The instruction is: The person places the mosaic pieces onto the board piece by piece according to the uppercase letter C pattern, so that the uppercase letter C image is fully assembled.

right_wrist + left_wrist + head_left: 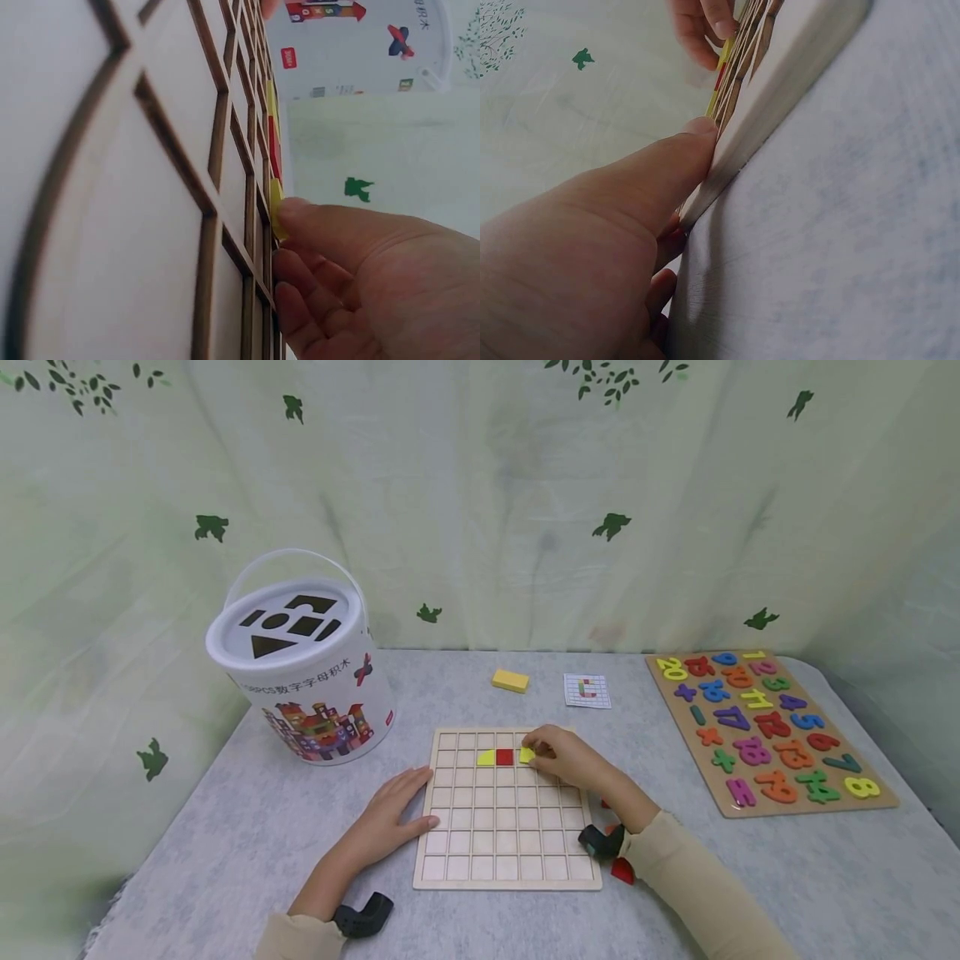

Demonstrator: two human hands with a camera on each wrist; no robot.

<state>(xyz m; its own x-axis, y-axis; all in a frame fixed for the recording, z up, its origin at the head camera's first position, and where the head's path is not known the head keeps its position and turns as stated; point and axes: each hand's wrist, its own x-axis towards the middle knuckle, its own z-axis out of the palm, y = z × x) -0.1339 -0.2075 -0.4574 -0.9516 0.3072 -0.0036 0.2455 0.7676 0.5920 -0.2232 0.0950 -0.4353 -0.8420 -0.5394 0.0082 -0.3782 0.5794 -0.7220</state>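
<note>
A grey table [225,827] fills the lower half of the head view, with a leaf-print curtain [480,485] behind it. At the left of the frame stands a white bucket [307,693] with shape slots in its lid. At the right lies a number board [772,731] of coloured digits. In the lower middle lies a wooden grid [506,827], its cells mostly bare.

The left hand [390,814] rests flat at the grid's left edge, fingers straight and gripping nothing; in the left wrist view the thumb [667,161] presses against the grid's rim. The right hand [566,758] lies over the grid's upper right part, and its fingertips [296,206] pinch a yellow tile [527,754] that sits in the second row of the grid. Just left of that tile, in the same row, sit a red tile [505,757] and then a yellow piece [486,758] with a rounded corner.

Above the grid, near the frame's middle, a yellow block [511,681] lies alone, and just right of it lies a small card [587,690] with a printed grid. Red pieces [622,870] show beside the right sleeve, below the grid's lower right corner.
</note>
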